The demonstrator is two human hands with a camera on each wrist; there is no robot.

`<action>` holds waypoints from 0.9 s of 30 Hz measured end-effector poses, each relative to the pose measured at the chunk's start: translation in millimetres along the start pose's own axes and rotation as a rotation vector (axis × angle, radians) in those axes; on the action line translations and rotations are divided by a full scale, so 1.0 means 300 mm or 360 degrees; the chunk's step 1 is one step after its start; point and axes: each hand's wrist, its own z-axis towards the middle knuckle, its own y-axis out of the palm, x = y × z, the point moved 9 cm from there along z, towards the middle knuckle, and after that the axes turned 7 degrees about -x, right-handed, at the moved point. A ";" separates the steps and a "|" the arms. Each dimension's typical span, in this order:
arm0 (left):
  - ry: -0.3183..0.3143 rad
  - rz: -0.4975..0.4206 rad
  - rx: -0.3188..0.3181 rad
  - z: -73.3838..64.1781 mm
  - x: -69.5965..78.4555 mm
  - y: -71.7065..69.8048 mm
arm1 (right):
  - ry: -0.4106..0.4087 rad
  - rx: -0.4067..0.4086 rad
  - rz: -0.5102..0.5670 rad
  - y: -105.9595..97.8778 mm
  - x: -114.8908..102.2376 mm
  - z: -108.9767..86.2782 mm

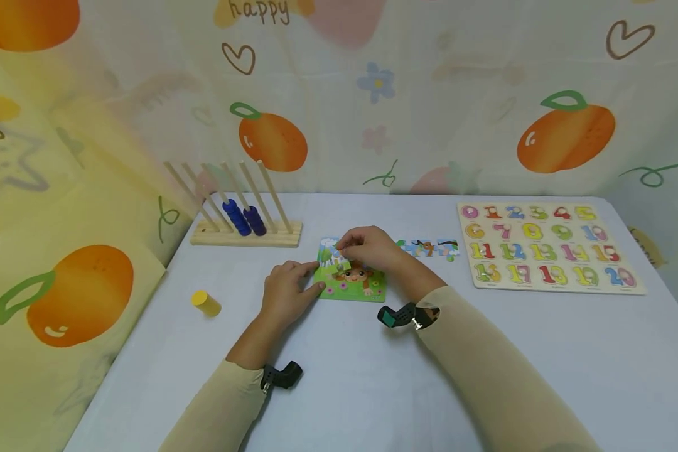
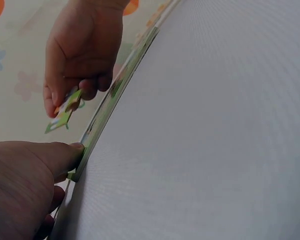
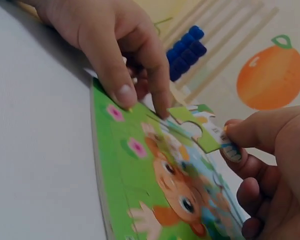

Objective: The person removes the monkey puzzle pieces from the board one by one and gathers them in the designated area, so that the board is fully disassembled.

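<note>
My right hand [image 1: 373,248] pinches a jigsaw piece [image 3: 197,130] with a green and pale picture between thumb and fingers. The piece is tilted, close over the jigsaw puzzle board [image 1: 344,294], overlapping its upper part in the head view. The board shows a brown cartoon animal, grass and pink flowers. At its left edge, my left hand [image 1: 285,290] rests with thumb and index finger spread apart. In the right wrist view, the left thumb [image 3: 121,95] presses on the green corner near a pink flower.
Behind the board's right side, several loose jigsaw pieces [image 1: 424,247] lie in a row. A number puzzle board [image 1: 556,251] lies at the right. A wooden peg stand [image 1: 243,237] with blue and purple beads stands back left; a yellow cylinder [image 1: 206,303] lies nearer.
</note>
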 end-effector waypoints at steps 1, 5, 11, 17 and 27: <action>-0.0008 0.0003 -0.0006 0.000 -0.002 0.002 | 0.0005 0.0009 0.0003 -0.009 0.003 -0.006; -0.0020 -0.0003 -0.0009 -0.003 0.000 0.001 | 0.0030 0.0052 0.0018 -0.048 0.022 -0.032; -0.0021 -0.0018 0.0001 -0.007 0.002 0.001 | 0.0069 0.0091 0.0073 -0.102 0.047 -0.087; -0.0043 0.0021 -0.0020 -0.003 -0.014 0.006 | 0.0118 0.0163 0.0125 -0.149 0.079 -0.136; -0.0019 0.0005 -0.0024 0.000 -0.004 0.006 | 0.0260 0.0285 0.0046 -0.212 0.128 -0.209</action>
